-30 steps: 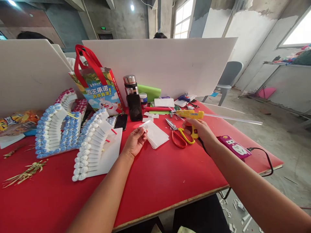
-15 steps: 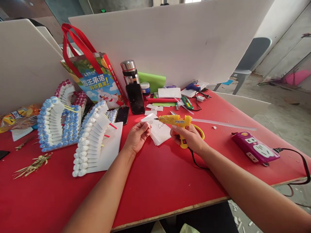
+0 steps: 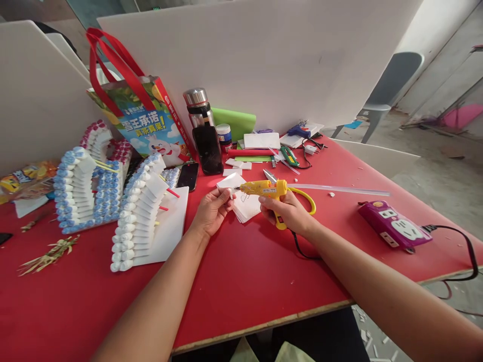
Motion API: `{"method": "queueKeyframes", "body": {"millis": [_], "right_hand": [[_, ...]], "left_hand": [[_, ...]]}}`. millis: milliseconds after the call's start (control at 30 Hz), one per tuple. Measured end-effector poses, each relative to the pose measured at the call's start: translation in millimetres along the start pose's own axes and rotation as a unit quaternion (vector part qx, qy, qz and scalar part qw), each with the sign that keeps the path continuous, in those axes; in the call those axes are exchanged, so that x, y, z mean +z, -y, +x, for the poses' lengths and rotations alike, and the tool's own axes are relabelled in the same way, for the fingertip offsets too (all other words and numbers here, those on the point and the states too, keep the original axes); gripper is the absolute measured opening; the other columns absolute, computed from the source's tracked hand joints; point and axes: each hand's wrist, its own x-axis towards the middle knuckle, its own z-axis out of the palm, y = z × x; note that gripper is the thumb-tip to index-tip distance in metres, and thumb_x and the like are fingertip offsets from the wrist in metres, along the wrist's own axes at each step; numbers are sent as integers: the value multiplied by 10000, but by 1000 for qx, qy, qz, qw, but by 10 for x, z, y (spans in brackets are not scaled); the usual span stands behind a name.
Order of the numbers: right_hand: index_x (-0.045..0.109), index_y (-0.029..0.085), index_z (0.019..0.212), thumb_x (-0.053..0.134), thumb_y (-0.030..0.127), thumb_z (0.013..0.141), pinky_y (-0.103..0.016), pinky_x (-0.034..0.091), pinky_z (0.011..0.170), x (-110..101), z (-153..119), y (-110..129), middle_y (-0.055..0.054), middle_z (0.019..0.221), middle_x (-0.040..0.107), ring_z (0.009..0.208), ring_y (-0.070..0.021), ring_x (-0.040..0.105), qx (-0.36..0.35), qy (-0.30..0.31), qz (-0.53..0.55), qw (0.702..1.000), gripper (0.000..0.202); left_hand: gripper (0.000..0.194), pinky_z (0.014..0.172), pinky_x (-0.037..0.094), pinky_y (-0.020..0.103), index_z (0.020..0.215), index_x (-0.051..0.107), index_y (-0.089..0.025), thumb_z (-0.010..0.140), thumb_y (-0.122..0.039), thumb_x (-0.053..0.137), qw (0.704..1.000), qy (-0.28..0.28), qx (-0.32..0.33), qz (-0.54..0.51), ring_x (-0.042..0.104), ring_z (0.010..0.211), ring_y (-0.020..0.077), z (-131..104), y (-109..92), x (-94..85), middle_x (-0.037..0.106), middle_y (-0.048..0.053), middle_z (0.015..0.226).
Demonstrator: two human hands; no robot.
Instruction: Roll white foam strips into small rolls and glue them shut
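Observation:
My right hand (image 3: 290, 211) grips a yellow hot glue gun (image 3: 262, 188) by its handle. A long clear glue stick (image 3: 339, 189) sticks out of the gun's back end. My left hand (image 3: 212, 210) pinches a small white piece (image 3: 231, 193), mostly covered by the fingers; its exact kind is unclear. The gun's nozzle points left and is at the white piece; whether they touch I cannot tell. Beneath the hands lies a stack of white paper sheets (image 3: 247, 208). Left of my left hand stands a curved white model (image 3: 140, 213) built from rows of small rounded pieces, on a white board (image 3: 175, 221).
Blue-and-white (image 3: 71, 193) and pink (image 3: 100, 136) models stand farther left, before a shopping bag (image 3: 147, 118). A steel flask (image 3: 198, 108) and upright phone (image 3: 207, 151) are at the back. A purple power strip (image 3: 394, 226) lies right on the red table (image 3: 241, 286).
The glue gun has moved left, bringing its nozzle up to the white piece in my left hand. The view has shifted slightly; both hands keep their grips.

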Motion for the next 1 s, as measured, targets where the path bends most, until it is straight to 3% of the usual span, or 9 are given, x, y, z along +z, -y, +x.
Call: {"method": "queueKeyframes", "body": {"millis": [467,1000], "right_hand": [[495,178,561,576,479,922,-267,351,497,36,-40,66,11,499,500,466,-93,428,17,-4,-51,999,477],[477,181,541,548,511,939,-264,361,508,-3,-23,-17,7,485,505,466,-95,437,7,-27,-76,997,522]], "left_hand": [[272,521,428,152,773,685,-97,665,-252,881,1000,2,-14,-15,524,567,53,11,16,-1,676,79,759],[266,528,436,156,784,689,-97,676,-251,877,1000,11,-5,-6,515,563,53,21,14,-7,670,75,742]]}}
